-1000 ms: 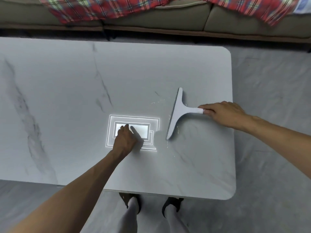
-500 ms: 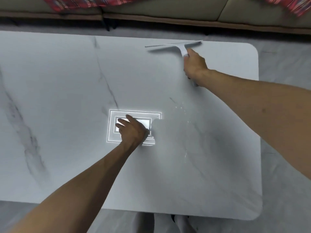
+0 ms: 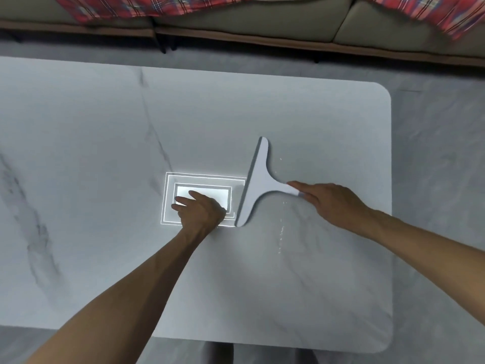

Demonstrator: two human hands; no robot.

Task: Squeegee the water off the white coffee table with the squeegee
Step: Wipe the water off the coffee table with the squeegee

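1. L hand (image 3: 200, 210): palm down, fingers fairly straight, pointing left; bare forearm comes in from lower left.
2. R hand (image 3: 333, 203): grips squeegee (image 3: 258, 185) by handle, index along top; bare forearm from right.

The white coffee table with thin grey veins (image 3: 315, 114) looks like polished stone. Its top is smooth and shiny, and a bright rectangle of light (image 3: 210, 193) shows in it like in a mirror. Small water drops (image 3: 281, 229) glint on it. The white T-shaped plastic squeegee (image 3: 258, 187) is smooth and dull. The grey floor (image 3: 435, 153) looks like matt stone. The greenish-brown sofa (image 3: 249, 24) looks smooth; leather or cloth, it is hard to tell. The red checked cloth (image 3: 126, 7) is soft and woven.
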